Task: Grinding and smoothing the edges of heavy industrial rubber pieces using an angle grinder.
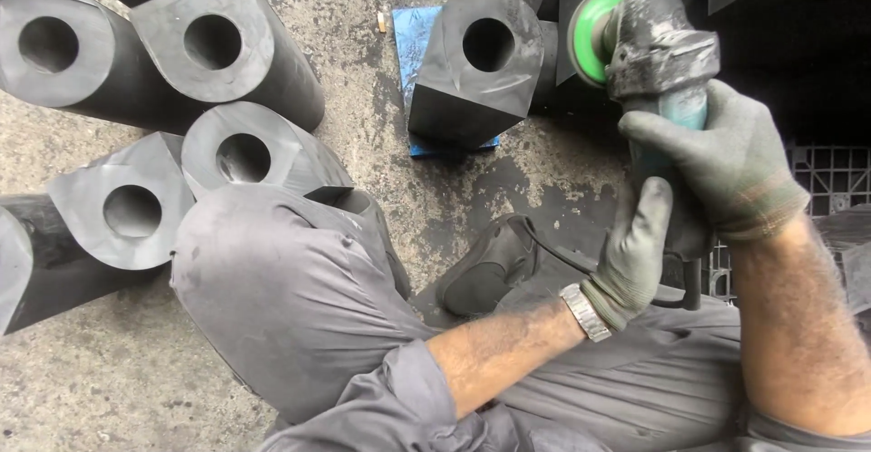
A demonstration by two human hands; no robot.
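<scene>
Up at the right of my view, I hold the angle grinder (655, 62) off the floor, its green disc (592, 34) facing left toward the black rubber block (476, 66) that sits on a blue pad (415, 44). My right hand (726, 157) is wrapped over the teal body, its fingers (658, 125) clamped around it. My left hand (635, 252) closes on the lower part of the body from beneath, thumb up along the side.

The disc hangs just beside the block's upper right corner, and I cannot tell whether it touches. If it bites at that edge at a slant, I judge it could kick back toward my forearms, which are bare above the gloves. The cable (553, 248) runs across my lap near my shoe (485, 275); a snag there could jerk the tool off line. The block rests tilted on the pad, so side pressure might shift it. More hollow rubber blocks (209, 48) crowd the concrete floor (363, 98) beside my left knee (281, 289), leaving little room to pull away.
</scene>
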